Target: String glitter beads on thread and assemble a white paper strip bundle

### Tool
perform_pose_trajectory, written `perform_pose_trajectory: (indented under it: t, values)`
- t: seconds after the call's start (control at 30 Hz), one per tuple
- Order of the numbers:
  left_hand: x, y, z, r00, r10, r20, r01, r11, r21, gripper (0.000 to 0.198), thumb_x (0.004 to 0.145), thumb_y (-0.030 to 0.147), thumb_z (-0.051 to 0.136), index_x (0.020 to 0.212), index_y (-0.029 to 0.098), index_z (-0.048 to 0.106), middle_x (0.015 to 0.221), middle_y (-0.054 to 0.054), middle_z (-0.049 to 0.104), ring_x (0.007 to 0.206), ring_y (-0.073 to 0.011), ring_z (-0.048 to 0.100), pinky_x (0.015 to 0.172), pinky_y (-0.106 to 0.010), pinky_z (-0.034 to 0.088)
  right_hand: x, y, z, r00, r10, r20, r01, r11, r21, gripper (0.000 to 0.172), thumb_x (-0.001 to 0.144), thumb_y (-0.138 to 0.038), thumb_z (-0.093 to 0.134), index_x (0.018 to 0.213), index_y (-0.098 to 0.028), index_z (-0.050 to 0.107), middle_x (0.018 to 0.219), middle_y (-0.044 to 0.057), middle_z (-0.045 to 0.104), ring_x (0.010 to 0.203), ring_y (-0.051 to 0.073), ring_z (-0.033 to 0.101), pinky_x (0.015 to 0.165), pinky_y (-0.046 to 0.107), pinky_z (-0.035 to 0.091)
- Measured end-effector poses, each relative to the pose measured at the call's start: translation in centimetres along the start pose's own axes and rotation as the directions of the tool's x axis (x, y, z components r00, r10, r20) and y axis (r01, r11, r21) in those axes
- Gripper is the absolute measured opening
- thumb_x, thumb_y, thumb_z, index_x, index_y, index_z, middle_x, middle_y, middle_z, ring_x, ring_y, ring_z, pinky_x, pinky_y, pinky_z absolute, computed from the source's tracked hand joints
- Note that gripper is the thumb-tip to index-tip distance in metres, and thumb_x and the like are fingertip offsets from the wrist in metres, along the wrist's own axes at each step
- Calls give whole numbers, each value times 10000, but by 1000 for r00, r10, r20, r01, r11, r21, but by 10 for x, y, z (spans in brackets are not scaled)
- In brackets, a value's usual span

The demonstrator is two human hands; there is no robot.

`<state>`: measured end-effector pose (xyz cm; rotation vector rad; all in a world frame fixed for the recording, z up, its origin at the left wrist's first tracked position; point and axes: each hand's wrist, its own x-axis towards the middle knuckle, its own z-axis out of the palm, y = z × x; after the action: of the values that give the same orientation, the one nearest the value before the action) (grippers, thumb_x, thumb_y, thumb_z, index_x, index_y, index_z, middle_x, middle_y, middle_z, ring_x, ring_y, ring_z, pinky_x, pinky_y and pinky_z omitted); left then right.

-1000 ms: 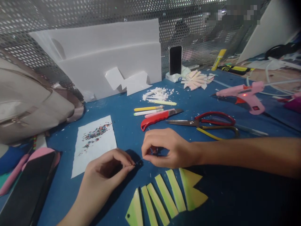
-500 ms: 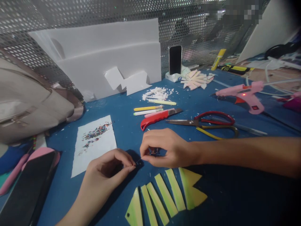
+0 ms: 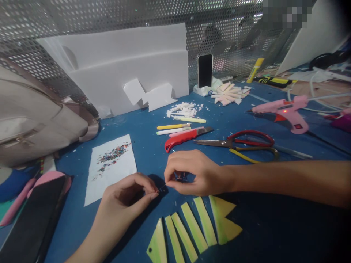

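Thin strand: runs between both hands, low over the blue table.
Left hand: fingertips pinched tight on one end.
Right hand: pinches the other end.
Edges: yellow-green strips just below; red cutter near, above.
Open room: bare table beside the white paper.

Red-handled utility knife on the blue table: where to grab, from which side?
Take the red-handled utility knife by the curved left end of its red handle, coming from above and the near side. The bare blade points right, toward the red-handled scissors, and a pink pen lies along its far edge.
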<state>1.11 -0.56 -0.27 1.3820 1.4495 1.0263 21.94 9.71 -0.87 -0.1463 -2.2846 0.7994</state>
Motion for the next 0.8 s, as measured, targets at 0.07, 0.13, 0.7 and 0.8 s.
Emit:
perform_pose_trajectory:
  t: [0.07,0.13,0.7,0.8]
  values:
    - [1,-3,-1,1000,11,10,-11,1000,1,91,788,218,733,717,223,677,755,12,696,736,-115,651,692,-177,529,0,0,0,1000,0,1,0,1000,2,42,893,-137,615,853,-135,605,807,4,609,724,83,506,685,219,416]
    - [3,-6,-3,999,28,20,-29,1000,7,89,797,214,729,726,227,678,762,14,697,736,-112,656,690,-172,533,0,0,0,1000,1,0,-1,1000,6,42,894,-137,614,854,-135,605,807,4,609,725,83,508,686,219,416]
    - [2,-5,-5,999,34,29,-35,999,32,67,794,211,728,744,227,686,743,12,700,719,-113,657,673,-170,534,-1,0,0,1000,5,3,-5,1000,10,38,892,-136,609,856,-148,603,803,3,610,719,91,514,687,223,417]
    - [4,-5,-6,997,50,53,-52,997,48,59,794,210,727,748,223,694,745,5,705,717,-121,666,671,-181,542,-1,0,0,1000,10,7,-10,1000,2,33,890,-134,612,860,-146,605,807,2,609,724,89,513,691,221,416]
